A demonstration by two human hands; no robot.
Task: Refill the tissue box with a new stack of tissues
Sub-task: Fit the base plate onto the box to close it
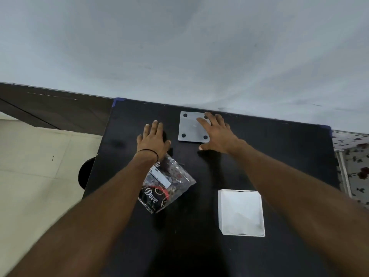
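Note:
A white square tissue box [241,212] stands open-side-up on the black table [199,246], near the front right, with white tissue showing inside. Its grey base plate [189,128], with black round feet at the corners, lies flat near the far edge. My right hand [217,132] is spread over the plate's right side, fingers on it, thumb on the table. My left hand [153,136] rests flat and empty on the table left of the plate. A clear, crumpled plastic wrapper [167,186] printed "Dove" lies under my left wrist.
The table's far edge meets a pale wall [179,47]. Blue tape marks the far corners [117,100]. A tiled floor [40,166] lies to the left, and a floral cloth [353,156] is at the right edge.

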